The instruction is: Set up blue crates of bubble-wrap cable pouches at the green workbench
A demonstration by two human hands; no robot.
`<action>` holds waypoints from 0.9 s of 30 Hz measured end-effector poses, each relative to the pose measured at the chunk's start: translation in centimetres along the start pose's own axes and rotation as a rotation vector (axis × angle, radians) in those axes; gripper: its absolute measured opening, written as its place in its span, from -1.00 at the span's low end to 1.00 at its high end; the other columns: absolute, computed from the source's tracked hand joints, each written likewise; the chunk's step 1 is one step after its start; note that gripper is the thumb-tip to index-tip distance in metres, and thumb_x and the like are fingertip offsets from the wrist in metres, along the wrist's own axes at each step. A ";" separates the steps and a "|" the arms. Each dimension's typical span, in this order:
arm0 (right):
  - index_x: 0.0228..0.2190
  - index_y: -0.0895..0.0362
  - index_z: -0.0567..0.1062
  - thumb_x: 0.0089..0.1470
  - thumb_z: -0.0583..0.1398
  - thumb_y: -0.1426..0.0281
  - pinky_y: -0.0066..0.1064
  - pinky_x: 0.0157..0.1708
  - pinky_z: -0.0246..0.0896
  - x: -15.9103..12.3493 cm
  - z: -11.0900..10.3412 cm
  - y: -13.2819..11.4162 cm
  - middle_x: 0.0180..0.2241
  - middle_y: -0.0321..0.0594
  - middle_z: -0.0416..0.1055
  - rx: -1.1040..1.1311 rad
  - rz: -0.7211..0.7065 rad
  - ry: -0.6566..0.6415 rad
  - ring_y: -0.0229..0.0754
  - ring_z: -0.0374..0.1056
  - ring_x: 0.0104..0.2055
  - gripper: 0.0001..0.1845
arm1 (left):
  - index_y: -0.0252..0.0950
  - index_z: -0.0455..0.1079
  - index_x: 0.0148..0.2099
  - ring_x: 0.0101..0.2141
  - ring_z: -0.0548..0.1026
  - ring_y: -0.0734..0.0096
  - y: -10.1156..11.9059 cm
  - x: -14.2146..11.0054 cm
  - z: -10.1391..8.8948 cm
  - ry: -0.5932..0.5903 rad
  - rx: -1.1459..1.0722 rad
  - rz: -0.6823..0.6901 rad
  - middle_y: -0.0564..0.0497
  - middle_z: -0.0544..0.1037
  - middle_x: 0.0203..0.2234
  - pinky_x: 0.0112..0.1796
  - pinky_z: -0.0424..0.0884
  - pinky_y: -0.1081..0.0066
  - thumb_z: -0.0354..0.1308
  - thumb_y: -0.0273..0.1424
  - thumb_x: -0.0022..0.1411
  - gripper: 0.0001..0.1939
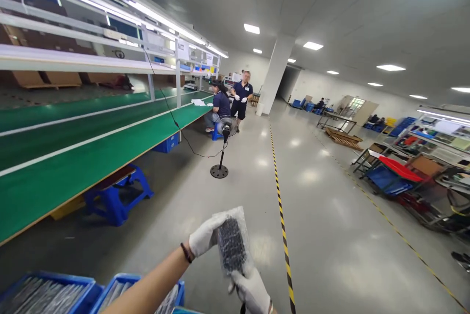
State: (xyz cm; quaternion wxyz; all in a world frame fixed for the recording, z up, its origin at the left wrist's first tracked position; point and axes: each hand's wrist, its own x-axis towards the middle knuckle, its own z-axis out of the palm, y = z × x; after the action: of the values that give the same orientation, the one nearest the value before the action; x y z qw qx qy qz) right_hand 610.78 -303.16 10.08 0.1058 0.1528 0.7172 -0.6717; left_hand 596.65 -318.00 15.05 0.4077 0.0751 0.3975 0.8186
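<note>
Between my two white-gloved hands is a dark flat item in a clear bubble-wrap bag (232, 244); its exact kind is hidden by the wrap. My left hand (205, 236) grips the bag along its upper left side, with a dark beaded bracelet at the wrist. Lower down, my right hand (251, 288) closes on the bag's bottom edge. Below and left of the hands stand blue bins (82, 287) filled with rows of similar wrapped items, partly covered by my left forearm.
A green-topped workbench (121, 145) runs along the left, with a blue stool (119, 194) beneath it. Ahead stands a black pedestal fan (219, 171) with a trailing cord. One person (221, 103) sits; another person (242, 91) stands. Striped floor tape (279, 206) runs forward. Loaded racks (404, 172) line the right.
</note>
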 end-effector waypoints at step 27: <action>-0.19 0.16 0.49 -0.40 0.37 -0.17 -0.27 -0.15 0.29 48.1 -33.2 -18.7 -0.26 -0.08 0.54 0.379 0.026 0.272 -0.13 0.45 -0.27 -0.16 | -0.32 0.37 -0.02 -0.46 0.57 0.35 26.4 53.6 -4.2 0.661 -0.565 0.199 -0.02 0.59 -0.45 -0.35 0.52 0.37 0.09 -0.49 0.30 -0.80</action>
State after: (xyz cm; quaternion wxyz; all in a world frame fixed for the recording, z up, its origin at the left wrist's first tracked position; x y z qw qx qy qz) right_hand 561.07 -267.36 12.80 -0.0137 0.2684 0.5837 -0.7662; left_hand 543.53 -290.77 20.24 0.1824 -0.2673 0.2579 0.9104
